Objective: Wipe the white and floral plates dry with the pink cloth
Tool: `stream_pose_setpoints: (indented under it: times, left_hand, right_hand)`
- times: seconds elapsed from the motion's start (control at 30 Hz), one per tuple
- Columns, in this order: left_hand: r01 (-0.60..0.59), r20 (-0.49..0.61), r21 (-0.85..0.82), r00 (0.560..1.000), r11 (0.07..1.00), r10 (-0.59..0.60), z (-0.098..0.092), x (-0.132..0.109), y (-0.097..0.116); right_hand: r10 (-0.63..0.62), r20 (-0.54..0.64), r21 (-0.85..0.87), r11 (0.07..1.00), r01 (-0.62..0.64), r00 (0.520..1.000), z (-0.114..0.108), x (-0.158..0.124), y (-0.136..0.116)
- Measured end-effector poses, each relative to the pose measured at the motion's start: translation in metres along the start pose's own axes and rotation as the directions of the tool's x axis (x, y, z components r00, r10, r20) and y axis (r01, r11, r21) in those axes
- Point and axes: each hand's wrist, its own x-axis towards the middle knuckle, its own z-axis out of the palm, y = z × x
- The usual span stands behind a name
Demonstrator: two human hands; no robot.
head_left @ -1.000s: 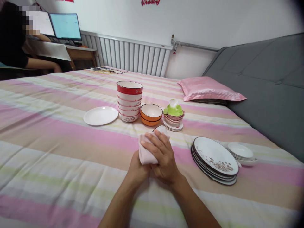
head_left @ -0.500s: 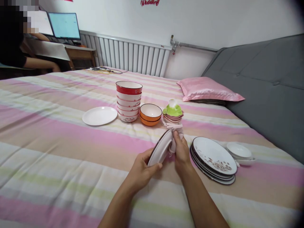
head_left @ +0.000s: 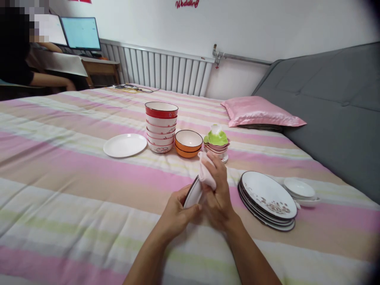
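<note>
My left hand (head_left: 179, 209) grips the lower left edge of a dark-rimmed white plate (head_left: 193, 195), held tilted nearly on edge above the bed. Closed round a pale pink cloth (head_left: 206, 172), my right hand (head_left: 218, 194) presses it over the plate's upper rim and hides much of the plate. Just right of my hands lies a stack of dark-rimmed plates (head_left: 268, 196) with a brown flower pattern on top. Beyond my right hand is a pile of small dishes, with a green leaf-shaped one (head_left: 217, 137) near the top.
Farther back stand a tall stack of red and white bowls (head_left: 161, 128), two orange bowls (head_left: 188, 143) and a white oval plate (head_left: 125, 145). Small white dishes (head_left: 299, 188) lie at the right. A pink pillow (head_left: 263, 111) rests by the grey headboard (head_left: 332, 95). A person (head_left: 14, 55) sits at a desk.
My right hand has moved with the cloth from the plate's right side up and left over its upper rim. The left hand keeps nearly the same place.
</note>
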Motion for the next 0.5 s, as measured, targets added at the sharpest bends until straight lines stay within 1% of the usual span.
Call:
stream_pose_setpoints:
  times: [0.07, 0.13, 0.23, 0.3, 0.37, 0.5]
  left_hand:
    - [-0.004, -0.045, 0.002, 0.999, 1.0, 0.004, 0.0, 0.0, 0.0]
    - [-0.02, -0.101, 0.011, 0.995, 1.0, 0.021, -0.001, 0.0, -0.001]
    - [-0.084, -0.224, 0.02, 0.971, 0.996, 0.086, -0.005, -0.002, -0.006]
    - [-0.121, -0.285, 0.021, 0.951, 0.992, 0.122, -0.008, -0.002, -0.01]
    - [-0.128, -0.289, 0.03, 0.948, 0.991, 0.131, -0.01, -0.003, -0.011]
    - [-0.154, -0.196, 0.11, 0.965, 0.982, 0.174, -0.004, -0.003, -0.003]
  right_hand:
    - [-0.111, 0.074, -0.076, 0.99, 0.116, 0.991, 0.003, -0.002, -0.006]
    - [-0.179, 0.147, -0.122, 0.973, 0.197, 0.973, 0.007, -0.004, -0.013]
    - [-0.225, 0.244, -0.161, 0.95, 0.268, 0.943, 0.012, -0.007, -0.024]
    - [-0.246, 0.269, -0.165, 0.941, 0.296, 0.931, 0.014, -0.008, -0.029]
    - [-0.255, 0.269, -0.165, 0.938, 0.306, 0.929, 0.015, -0.008, -0.031]
    - [-0.236, 0.224, -0.172, 0.945, 0.277, 0.946, 0.014, -0.008, -0.027]
